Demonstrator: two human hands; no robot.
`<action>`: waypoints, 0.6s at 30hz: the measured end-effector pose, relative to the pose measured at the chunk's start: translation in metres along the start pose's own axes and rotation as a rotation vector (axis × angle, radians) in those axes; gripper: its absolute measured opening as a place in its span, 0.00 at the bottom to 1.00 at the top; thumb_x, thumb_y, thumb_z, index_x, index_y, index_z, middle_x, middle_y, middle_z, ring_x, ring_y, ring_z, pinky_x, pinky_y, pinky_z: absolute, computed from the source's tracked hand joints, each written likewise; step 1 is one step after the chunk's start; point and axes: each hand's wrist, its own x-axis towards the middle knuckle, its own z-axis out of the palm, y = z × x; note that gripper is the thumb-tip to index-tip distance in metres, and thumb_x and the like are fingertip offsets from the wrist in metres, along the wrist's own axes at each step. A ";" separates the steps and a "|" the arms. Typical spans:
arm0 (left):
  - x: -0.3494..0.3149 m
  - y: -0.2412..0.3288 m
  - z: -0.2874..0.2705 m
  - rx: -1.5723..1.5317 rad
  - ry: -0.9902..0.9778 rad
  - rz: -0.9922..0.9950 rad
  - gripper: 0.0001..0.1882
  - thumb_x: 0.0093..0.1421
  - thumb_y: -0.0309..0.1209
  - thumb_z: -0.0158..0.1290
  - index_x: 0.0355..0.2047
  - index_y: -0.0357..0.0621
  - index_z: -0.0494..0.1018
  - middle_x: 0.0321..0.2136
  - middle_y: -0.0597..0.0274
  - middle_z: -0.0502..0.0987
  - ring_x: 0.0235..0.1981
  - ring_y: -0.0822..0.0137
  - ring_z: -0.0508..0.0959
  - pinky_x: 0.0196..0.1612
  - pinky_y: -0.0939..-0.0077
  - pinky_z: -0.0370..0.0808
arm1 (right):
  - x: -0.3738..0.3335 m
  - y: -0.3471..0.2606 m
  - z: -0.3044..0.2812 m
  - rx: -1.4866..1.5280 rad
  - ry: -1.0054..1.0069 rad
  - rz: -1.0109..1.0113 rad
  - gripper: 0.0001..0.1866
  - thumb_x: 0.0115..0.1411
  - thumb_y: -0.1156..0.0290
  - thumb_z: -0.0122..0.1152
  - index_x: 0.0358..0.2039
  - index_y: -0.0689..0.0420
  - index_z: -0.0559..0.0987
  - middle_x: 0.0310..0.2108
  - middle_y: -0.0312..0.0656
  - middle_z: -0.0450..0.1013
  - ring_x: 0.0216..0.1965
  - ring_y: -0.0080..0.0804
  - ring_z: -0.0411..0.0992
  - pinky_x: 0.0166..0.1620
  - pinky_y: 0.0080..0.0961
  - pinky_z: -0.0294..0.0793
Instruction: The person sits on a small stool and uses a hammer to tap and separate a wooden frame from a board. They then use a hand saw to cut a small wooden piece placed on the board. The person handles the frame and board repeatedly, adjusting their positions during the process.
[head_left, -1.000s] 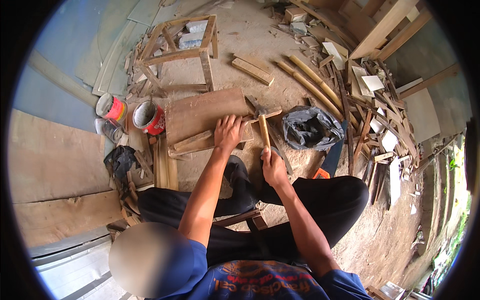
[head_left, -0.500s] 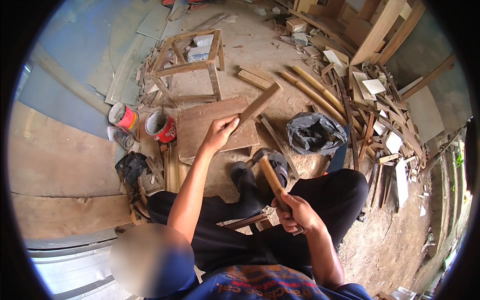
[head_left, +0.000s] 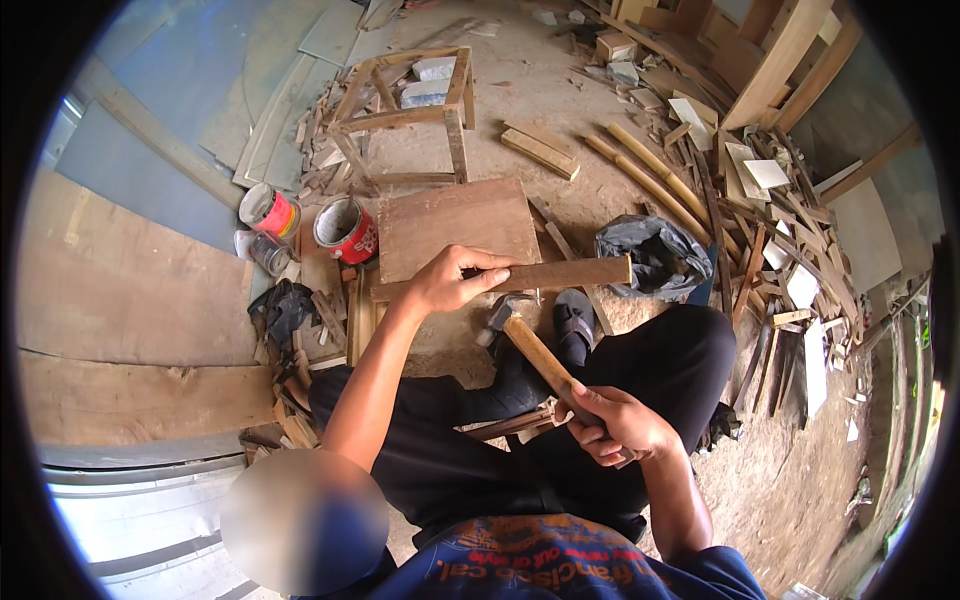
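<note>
My left hand (head_left: 450,281) is closed around a brown wooden strip (head_left: 575,272), thumb on top. The strip lies level from left to right, above the near edge of a low wooden board (head_left: 458,222). A small, thin, bright nail-like piece (head_left: 539,297) shows just under the strip. In my right hand (head_left: 622,428) is a hammer (head_left: 541,354), gripped low on its light wooden handle. Its grey metal head is up and to the left, below the strip and apart from it.
Red paint cans (head_left: 345,231) stand left of the board. Beyond it is a wooden stool frame (head_left: 400,120). A black plastic bag (head_left: 655,257) sits to the right, near bamboo poles (head_left: 655,172). Scrap wood (head_left: 790,240) is heaped at the far right. My black-shod foot (head_left: 574,322) rests below the strip.
The wooden strip has swung from a slant, far end up, to level, its free end now pointing right. The hammer's head has come into view in my right hand.
</note>
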 end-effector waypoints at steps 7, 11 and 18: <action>-0.009 -0.031 0.008 0.067 0.132 -0.080 0.20 0.67 0.45 0.53 0.39 0.39 0.82 0.27 0.57 0.81 0.33 0.71 0.78 0.40 0.71 0.73 | -0.004 0.006 0.007 -0.028 0.060 -0.082 0.27 0.74 0.46 0.39 0.43 0.61 0.70 0.18 0.29 0.54 0.11 0.14 0.50 0.12 0.15 0.50; -0.044 -0.106 0.000 0.117 0.159 -0.328 0.29 0.66 0.54 0.51 0.25 0.37 0.76 0.15 0.62 0.71 0.21 0.71 0.71 0.29 0.69 0.67 | -0.023 -0.004 0.006 -0.025 0.103 -0.190 0.27 0.73 0.46 0.41 0.43 0.61 0.70 0.17 0.29 0.54 0.11 0.14 0.50 0.11 0.15 0.49; -0.059 -0.110 0.004 0.300 0.361 -0.189 0.31 0.58 0.58 0.56 0.22 0.36 0.76 0.14 0.54 0.72 0.17 0.61 0.72 0.25 0.65 0.67 | -0.030 -0.014 -0.011 -0.016 0.144 -0.163 0.26 0.74 0.48 0.41 0.43 0.62 0.71 0.18 0.28 0.54 0.12 0.13 0.49 0.12 0.15 0.49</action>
